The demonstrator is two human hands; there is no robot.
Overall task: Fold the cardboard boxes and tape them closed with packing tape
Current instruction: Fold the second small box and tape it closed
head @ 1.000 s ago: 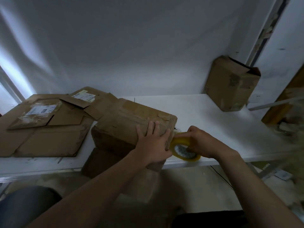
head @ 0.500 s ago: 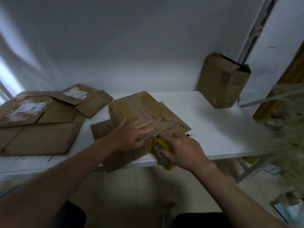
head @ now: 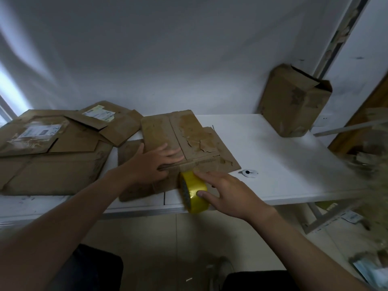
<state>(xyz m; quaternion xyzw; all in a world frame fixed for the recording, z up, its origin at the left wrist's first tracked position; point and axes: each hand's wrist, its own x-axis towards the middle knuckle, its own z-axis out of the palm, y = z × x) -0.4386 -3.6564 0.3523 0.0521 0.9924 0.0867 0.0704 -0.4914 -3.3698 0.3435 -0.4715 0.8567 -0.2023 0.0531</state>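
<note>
Your left hand (head: 155, 162) lies flat on top of a folded cardboard box (head: 178, 135), fingers straight and spread, and presses down on the left flap close to the box's near edge. It grips nothing.

Your right hand (head: 228, 192) holds a yellow tape roll (head: 194, 191), with the thumb on the roll's outer band and the fingers curled over its top. The roll stands on edge against the near face of the box, just right of your left hand's fingertips. It touches the box where the top edge meets the centre seam.

That seam is what the coming move seems to depend on. It runs straight away from your right hand across the box top and leans slightly left, with your left hand just to its left. The right hand is the nearer one to draw tape along it, probably while the left pins the flaps.

The box sits on a white tabletop (head: 273, 164), at its front edge. Past your left hand lies a pile of flattened boxes (head: 52, 154). A small white object (head: 249, 173) rests just beyond your right hand. Well beyond it, an upright box (head: 294, 101) stands against the wall with its top open.
</note>
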